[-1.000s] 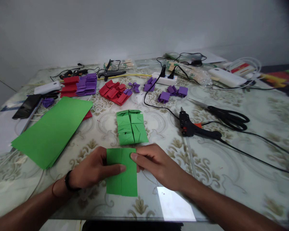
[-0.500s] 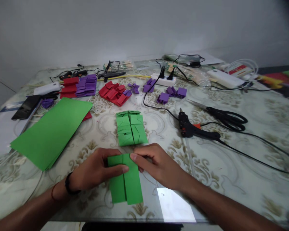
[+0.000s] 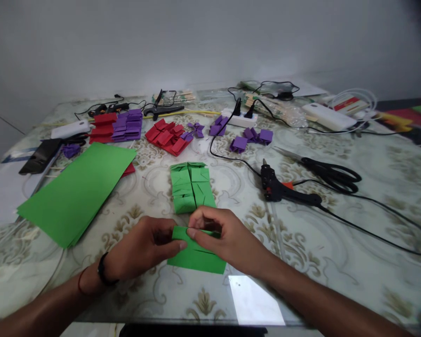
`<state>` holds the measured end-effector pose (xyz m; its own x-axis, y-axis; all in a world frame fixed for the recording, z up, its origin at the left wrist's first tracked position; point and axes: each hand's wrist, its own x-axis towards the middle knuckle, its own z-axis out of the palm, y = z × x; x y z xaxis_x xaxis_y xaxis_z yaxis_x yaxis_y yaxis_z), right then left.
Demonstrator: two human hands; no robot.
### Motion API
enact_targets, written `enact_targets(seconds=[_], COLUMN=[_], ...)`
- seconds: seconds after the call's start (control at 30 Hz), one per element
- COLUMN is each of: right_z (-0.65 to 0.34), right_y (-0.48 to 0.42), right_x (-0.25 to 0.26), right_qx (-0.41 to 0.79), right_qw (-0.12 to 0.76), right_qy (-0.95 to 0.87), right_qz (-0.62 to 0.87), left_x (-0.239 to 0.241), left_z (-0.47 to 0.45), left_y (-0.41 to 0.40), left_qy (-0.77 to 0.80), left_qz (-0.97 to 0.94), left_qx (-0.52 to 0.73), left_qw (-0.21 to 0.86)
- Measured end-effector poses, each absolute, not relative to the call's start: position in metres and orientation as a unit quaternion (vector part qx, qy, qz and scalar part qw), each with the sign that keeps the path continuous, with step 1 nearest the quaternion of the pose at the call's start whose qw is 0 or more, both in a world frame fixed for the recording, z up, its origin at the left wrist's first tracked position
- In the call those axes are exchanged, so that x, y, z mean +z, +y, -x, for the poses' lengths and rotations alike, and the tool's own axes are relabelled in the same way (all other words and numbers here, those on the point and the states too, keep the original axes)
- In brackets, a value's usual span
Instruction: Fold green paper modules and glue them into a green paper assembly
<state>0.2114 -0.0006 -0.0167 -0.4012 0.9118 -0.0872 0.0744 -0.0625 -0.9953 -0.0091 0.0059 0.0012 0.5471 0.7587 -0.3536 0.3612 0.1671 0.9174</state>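
Note:
A folded sheet of green paper [image 3: 196,260] is held just above the table between my two hands, its crease running sideways. My left hand [image 3: 143,245] pinches its left edge, thumb on top and fingers behind. With thumb and forefinger, my right hand [image 3: 224,234] grips the top edge and covers the upper right part. Right behind my fingers lies a set of folded green paper pieces [image 3: 192,187]. To the left is a stack of flat green sheets [image 3: 80,192].
A black glue gun [image 3: 284,187] with a trailing cable and black-handled scissors [image 3: 323,171] lie to the right. Folded red pieces [image 3: 166,135], purple pieces [image 3: 238,144] and a white power strip [image 3: 240,118] are farther back. A phone [image 3: 40,157] lies left.
The green folded paper has been turned from upright to sideways in my hands. My right hand has shifted its grip along the top edge; my left hand stays nearly in place.

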Motion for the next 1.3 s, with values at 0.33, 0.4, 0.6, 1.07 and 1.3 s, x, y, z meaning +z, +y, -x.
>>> enact_targets(seconds=[0.33,0.4,0.6,1.07,1.3], right_z=[-0.212,-0.212,-0.217,-0.242,-0.228], right_y=[-0.001,-0.001,0.002,0.015,0.009], right_x=[-0.014,-0.013,-0.010,-0.004,-0.006], right_qx=[0.614,0.618,0.618,0.567,0.535], right_qw=[0.338,0.334,0.333,0.374,0.392], right_qy=[-0.585,-0.585,-0.583,-0.582,-0.614], right_qz=[0.408,0.405,0.409,0.447,0.429], left_x=[0.007,0.009,0.015,0.012,0.011], left_z=[0.011,0.010,0.015,0.032,0.024], left_y=[0.005,0.004,0.006,0.019,0.013], left_qy=[0.439,0.437,0.438,0.501,0.475], left_qz=[-0.745,-0.759,-0.749,-0.680,-0.734], left_qx=[0.155,0.155,0.198,0.284,0.236], left_qw=[0.477,0.458,0.456,0.454,0.425])
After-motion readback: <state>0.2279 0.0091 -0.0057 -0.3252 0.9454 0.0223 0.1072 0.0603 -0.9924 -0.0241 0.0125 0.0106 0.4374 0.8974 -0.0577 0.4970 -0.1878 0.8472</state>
